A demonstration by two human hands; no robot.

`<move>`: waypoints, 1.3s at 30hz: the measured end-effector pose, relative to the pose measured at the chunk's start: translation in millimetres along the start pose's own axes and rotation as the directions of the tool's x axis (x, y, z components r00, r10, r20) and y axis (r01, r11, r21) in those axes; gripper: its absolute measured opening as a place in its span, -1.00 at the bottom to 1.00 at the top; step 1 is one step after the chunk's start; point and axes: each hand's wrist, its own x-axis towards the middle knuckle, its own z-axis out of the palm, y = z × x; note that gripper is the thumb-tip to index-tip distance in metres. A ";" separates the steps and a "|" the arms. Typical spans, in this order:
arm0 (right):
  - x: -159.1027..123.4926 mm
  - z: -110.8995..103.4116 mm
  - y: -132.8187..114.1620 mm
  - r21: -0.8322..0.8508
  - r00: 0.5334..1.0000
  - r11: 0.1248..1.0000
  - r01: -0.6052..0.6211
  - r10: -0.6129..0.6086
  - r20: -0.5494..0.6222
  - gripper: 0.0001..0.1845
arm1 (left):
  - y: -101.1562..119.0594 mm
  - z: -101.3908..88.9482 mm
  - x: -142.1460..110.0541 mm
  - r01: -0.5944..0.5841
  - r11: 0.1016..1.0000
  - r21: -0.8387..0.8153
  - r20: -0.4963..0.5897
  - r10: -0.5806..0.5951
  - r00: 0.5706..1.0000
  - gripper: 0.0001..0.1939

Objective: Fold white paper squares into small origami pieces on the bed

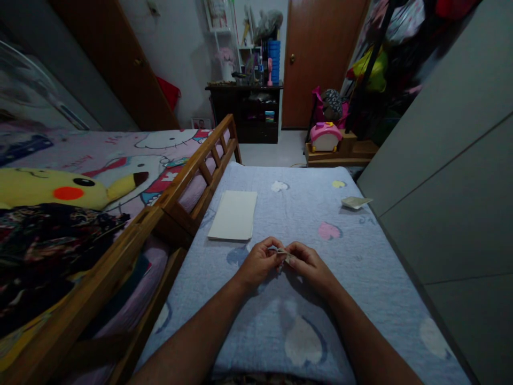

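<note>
Close together above the bed, my left hand [260,264] and my right hand [310,266] pinch a small folded piece of paper [286,256] between thumbs and fingers. The fingers cover most of it, so its full shape is hidden. A stack of white paper sheets [233,216] lies flat beyond my left hand. Farther off to the right, a folded paper piece [356,202] rests on the light blue bedspread [296,200], which has heart and cloud shapes on it.
A wooden bed rail [192,168] runs along the left, with a yellow plush toy [52,188] on the bed behind it. A pale cabinet [436,160] borders the right side. Beyond the bed's foot stand a dark desk [244,115] and a pink toy case [325,138].
</note>
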 end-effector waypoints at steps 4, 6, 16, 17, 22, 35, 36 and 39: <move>-1.2 -1.4 1.6 -0.212 0.999 0.976 0.048 -0.051 -0.011 -0.82 | 1.2 -1.8 2.2 -0.035 0.999 0.034 -0.088 0.038 0.995 -0.57; -1.4 -2.5 3.5 -0.299 0.993 0.952 0.069 -0.095 -0.075 -0.86 | 1.8 -1.4 3.0 -0.057 0.997 0.050 -0.114 0.062 0.992 -0.60; -1.8 -5.7 6.1 -0.376 0.982 0.919 0.117 -0.163 -0.092 -0.76 | 2.2 -3.9 2.2 -0.141 0.970 0.197 -0.037 0.152 0.988 -0.77; -1.8 -5.3 5.5 -0.374 0.982 0.919 0.122 -0.166 -0.087 -0.77 | 1.7 -4.0 2.1 -0.144 0.968 0.208 -0.039 0.155 0.987 -0.77; -0.2 -4.5 5.5 -0.384 0.980 0.916 0.114 -0.167 -0.108 -0.77 | 2.4 -2.2 -0.3 -0.157 0.944 0.290 -0.070 0.184 0.980 -0.79; -1.0 -15.3 5.4 -0.364 0.991 0.931 0.028 -0.072 -0.109 -0.79 | 2.6 -5.5 -5.7 -0.243 0.851 0.466 -0.067 0.307 0.949 -0.73; -1.5 -15.3 4.8 -0.372 0.991 0.928 0.027 -0.075 -0.114 -0.78 | 2.9 -5.1 -5.9 -0.246 0.848 0.470 -0.063 0.310 0.949 -0.73; -2.5 -13.9 5.1 -0.381 0.987 0.924 0.034 -0.092 -0.133 -0.77 | 3.7 -4.0 -5.9 -0.228 0.868 0.441 -0.070 0.286 0.956 -0.72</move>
